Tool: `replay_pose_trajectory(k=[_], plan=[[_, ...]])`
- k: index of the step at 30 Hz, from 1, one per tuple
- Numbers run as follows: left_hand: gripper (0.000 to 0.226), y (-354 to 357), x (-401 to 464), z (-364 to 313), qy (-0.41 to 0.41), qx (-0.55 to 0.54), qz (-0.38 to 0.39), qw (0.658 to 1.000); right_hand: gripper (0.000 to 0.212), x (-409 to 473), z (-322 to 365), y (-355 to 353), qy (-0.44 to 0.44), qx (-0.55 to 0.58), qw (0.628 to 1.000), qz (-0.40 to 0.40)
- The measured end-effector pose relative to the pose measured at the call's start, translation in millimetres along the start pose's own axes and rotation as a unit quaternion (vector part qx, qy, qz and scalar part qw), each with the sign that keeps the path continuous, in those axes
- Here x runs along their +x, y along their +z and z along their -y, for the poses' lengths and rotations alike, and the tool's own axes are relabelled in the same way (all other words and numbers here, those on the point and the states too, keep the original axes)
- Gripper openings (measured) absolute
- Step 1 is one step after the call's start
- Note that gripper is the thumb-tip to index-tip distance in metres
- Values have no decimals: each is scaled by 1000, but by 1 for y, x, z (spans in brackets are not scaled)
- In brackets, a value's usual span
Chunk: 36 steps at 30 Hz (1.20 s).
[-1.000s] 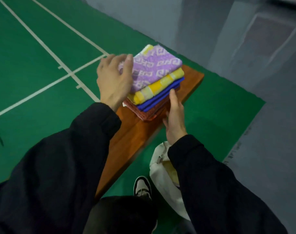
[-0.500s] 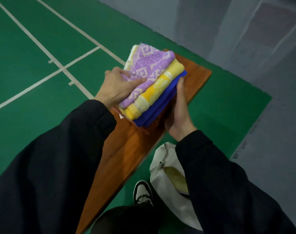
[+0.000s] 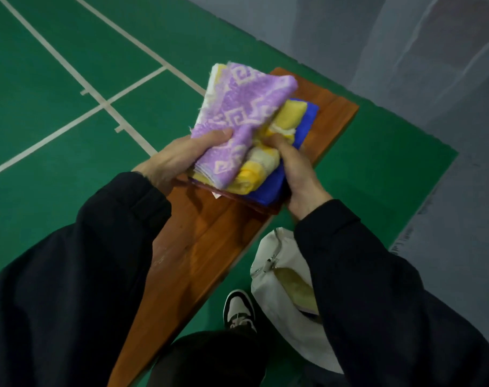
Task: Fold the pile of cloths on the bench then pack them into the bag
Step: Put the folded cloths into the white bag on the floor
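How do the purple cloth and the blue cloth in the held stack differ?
The purple cloth is on top, the blue cloth lower, under a yellow one. Purple has a pale geometric pattern; blue is plain. Purple shows most of its face; blue shows only an edge strip. Both are folded and held between the left hand and right hand.

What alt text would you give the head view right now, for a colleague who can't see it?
Both hands grip a stack of folded cloths, purple patterned on top, then yellow, blue and red-brown, above a wooden bench: left hand on its left edge, right hand on its right. A white bag sits open on the green floor beside a shoe.
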<state>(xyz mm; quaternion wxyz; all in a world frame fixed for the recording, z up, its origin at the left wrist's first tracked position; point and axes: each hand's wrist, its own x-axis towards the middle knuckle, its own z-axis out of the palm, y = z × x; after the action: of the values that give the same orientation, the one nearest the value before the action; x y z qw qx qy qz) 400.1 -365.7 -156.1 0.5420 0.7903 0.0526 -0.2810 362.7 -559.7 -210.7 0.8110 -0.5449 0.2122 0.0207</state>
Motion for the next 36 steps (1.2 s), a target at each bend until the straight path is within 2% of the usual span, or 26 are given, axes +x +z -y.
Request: replay_pose_trajectory(k=[2, 5, 6, 8, 11, 13, 16, 19, 20, 22, 23, 25, 27, 31, 34, 36], plan=[[63, 7, -8, 4, -15, -46, 33, 998, 70, -6, 1, -13, 43, 25, 998, 27], [92, 19, -29, 16, -17, -126, 49, 991, 67, -33, 3, -27, 92, 43, 993, 67], [94, 24, -38, 21, -17, -145, 65, 987, 64, -47, 1, -33, 107, 55, 990, 79], [82, 37, -62, 30, -14, -145, 117, 982, 54, -82, -1, -46, 125, 92, 983, 96], [61, 66, -105, 36, -6, -128, 161, 979, 67, -137, -12, -78, 150, 176, 968, 99], [53, 92, -127, 43, 27, -133, 175, 975, 65, -165, -27, -109, 160, 219, 959, 78], [55, 141, -136, 61, 58, -128, 200, 970, 103, -193, -54, -156, 175, 220, 959, 31], [56, 196, -124, 92, 32, -150, 222, 963, 104, -208, -79, -207, 160, 198, 966, -41], [64, 215, -119, 108, 12, -158, 229, 961, 99, -211, -86, -225, 164, 190, 966, -60], [83, 251, -115, 142, -51, -179, 242, 952, 67, -220, -99, -259, 189, 188, 960, -84], [91, 267, -114, 160, -96, -195, 253, 943, 58, -225, -105, -269, 204, 176, 959, -87], [99, 293, -112, 193, -188, -228, 277, 914, 61, -231, -121, -286, 252, 160, 948, -111], [96, 312, -106, 219, -231, -232, 284, 901, 48, -234, -145, -302, 289, 173, 930, -148], [72, 348, -84, 256, -173, -149, 284, 931, 59, -235, -193, -330, 339, 215, 887, -229], [89, 365, -82, 271, -134, -83, 300, 941, 37, -241, -215, -356, 339, 195, 885, -253], [88, 365, -83, 273, -128, -78, 323, 934, 29, -242, -218, -365, 340, 186, 887, -250]])
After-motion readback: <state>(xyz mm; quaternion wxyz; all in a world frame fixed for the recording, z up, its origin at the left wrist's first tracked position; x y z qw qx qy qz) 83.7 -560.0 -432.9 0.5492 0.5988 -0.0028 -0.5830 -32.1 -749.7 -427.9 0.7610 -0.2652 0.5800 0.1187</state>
